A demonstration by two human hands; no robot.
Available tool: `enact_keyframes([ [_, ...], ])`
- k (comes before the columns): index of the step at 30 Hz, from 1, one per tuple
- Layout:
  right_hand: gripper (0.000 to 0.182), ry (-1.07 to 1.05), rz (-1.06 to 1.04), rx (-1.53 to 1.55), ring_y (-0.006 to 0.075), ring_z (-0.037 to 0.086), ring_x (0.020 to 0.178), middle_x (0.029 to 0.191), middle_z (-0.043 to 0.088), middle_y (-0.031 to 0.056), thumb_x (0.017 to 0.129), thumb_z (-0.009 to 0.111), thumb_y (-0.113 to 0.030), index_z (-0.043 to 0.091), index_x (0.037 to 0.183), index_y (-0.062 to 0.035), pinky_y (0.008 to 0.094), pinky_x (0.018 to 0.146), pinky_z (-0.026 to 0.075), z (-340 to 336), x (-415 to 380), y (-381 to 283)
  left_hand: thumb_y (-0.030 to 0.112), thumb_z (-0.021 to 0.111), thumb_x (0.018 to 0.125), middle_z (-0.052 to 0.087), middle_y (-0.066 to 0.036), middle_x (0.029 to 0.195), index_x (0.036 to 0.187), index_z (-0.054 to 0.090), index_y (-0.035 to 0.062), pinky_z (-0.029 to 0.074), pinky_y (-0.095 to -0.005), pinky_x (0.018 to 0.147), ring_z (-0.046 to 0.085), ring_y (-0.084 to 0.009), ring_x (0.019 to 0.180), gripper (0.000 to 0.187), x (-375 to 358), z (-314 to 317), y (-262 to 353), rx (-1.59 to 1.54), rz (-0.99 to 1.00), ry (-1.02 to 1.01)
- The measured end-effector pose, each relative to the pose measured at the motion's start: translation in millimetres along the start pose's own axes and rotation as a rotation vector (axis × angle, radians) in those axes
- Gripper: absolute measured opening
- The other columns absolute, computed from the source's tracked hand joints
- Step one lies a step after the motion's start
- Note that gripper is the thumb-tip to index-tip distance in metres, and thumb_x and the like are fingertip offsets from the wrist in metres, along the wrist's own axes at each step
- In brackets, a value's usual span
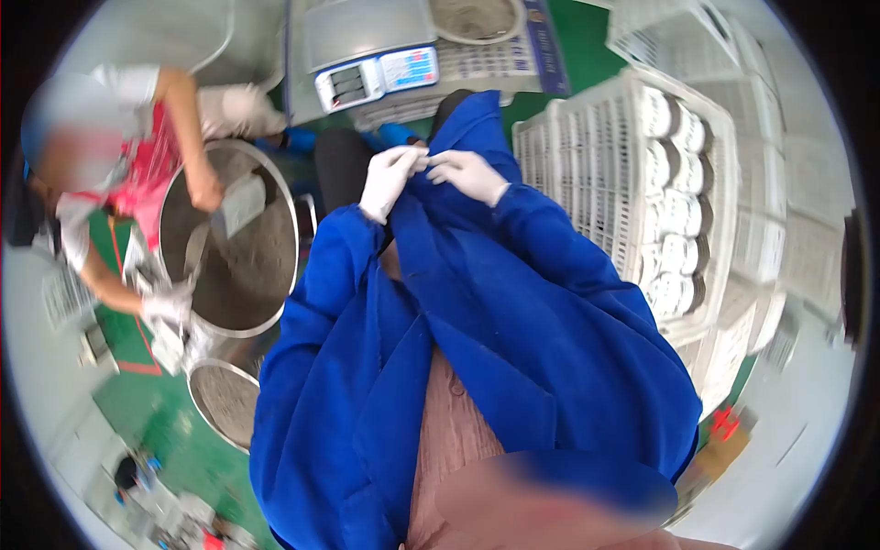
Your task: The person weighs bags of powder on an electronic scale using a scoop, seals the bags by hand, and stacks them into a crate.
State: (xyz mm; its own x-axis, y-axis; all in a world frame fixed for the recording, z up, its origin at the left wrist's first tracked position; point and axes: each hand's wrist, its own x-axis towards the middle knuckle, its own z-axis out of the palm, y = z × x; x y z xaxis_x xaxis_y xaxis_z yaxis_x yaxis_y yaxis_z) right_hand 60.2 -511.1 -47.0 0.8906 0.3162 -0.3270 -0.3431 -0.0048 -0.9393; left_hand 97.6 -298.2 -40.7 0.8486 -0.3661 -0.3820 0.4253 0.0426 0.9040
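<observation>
My left hand [390, 181], in a white glove, is closed in a pinch in front of my blue coat [449, 247]. Across from it, my right hand [469, 176], gloved alike, has its fingers drawn together too. The fingertips of both meet or nearly meet above my lap. Whatever lies between them, if anything, is too small to make out. Just beyond the hands, a weighing scale [376, 78] with a display and keypad rests on a table.
A basin of grey material [475, 20] sits behind the scale. On the right, a white crate [587, 165] holds rows of white containers [680, 211], with more crates beyond. To the left, a co-worker [174, 119] reaches into a large metal pot [298, 247]; a smaller pot [197, 403] stands nearby.
</observation>
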Motion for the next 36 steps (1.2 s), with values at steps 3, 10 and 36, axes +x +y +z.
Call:
enact_keyframes([
  [3, 0.022, 0.130, 0.147, 0.394, 0.0148, 0.069, 0.087, 0.098, 0.072, 0.0057, 0.100, 0.057, -0.010, 0.069, 0.117, -0.0035, 0.0281, 0.079, 0.055, 2.6, 9.3, 26.6, 0.028, 0.055, 0.106, 0.075, -0.009, 0.112, 0.127, 0.067, 0.0058, 0.055, -0.0296, 0.081, 0.071, -0.0177, 0.094, 0.033, 16.3, 6.7, -19.6, -0.366, -0.522, -0.096],
  [10, 0.033, 0.254, 0.188, -0.106, 0.0251, 0.070, 0.105, 0.109, 0.074, 0.0163, 0.090, 0.065, -0.015, 0.068, 0.117, 0.0036, 0.0371, 0.094, 0.053, 31.9, 47.6, 76.1, 0.030, 0.048, 0.109, 0.075, -0.010, 0.110, 0.120, 0.062, 0.0038, 0.061, -0.0333, 0.087, 0.073, -0.0217, 0.101, 0.032, 48.5, -20.6, -105.3, -0.550, -0.597, -0.231],
  [36, 0.029, 0.057, -0.034, -0.091, 0.0225, 0.068, 0.109, 0.115, 0.073, 0.0140, 0.098, 0.054, -0.007, 0.068, 0.121, 0.0036, 0.0332, 0.099, 0.051, 20.6, 37.3, 71.5, 0.032, 0.056, 0.105, 0.074, -0.006, 0.105, 0.116, 0.067, 0.0060, 0.057, -0.0284, 0.084, 0.070, -0.0151, 0.090, 0.030, 34.8, -5.3, -96.4, -0.475, -0.562, -0.004],
])
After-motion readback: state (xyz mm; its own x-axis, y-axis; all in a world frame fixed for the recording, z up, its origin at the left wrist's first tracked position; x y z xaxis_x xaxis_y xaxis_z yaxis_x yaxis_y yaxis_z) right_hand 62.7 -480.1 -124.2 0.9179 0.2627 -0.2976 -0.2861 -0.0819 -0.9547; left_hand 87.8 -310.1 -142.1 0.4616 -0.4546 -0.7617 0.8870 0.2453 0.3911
